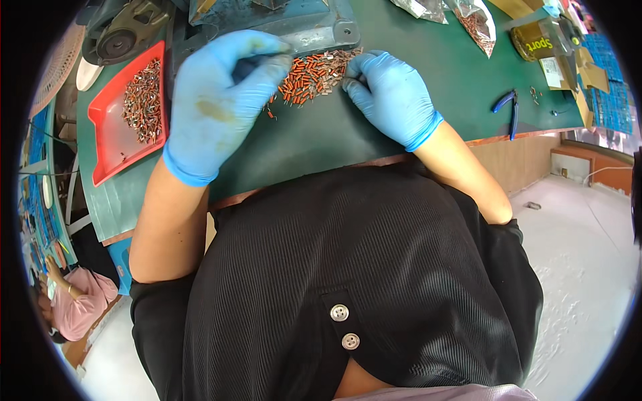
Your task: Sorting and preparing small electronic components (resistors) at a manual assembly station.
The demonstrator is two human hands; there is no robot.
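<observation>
Both of my hands wear blue gloves over a green table. A pile of small orange components with metal leads lies between them near the base of a grey machine. My left hand hovers at the pile's left edge with its fingertips pinched together near the machine base; whether a component sits between them is hidden. My right hand rests on the table at the pile's right edge, fingers curled onto the components.
A red tray holding several similar components sits at the left. Blue-handled cutters lie at the right edge. Clear bags of parts and a tape roll lie at the back right. Another person in pink is at lower left.
</observation>
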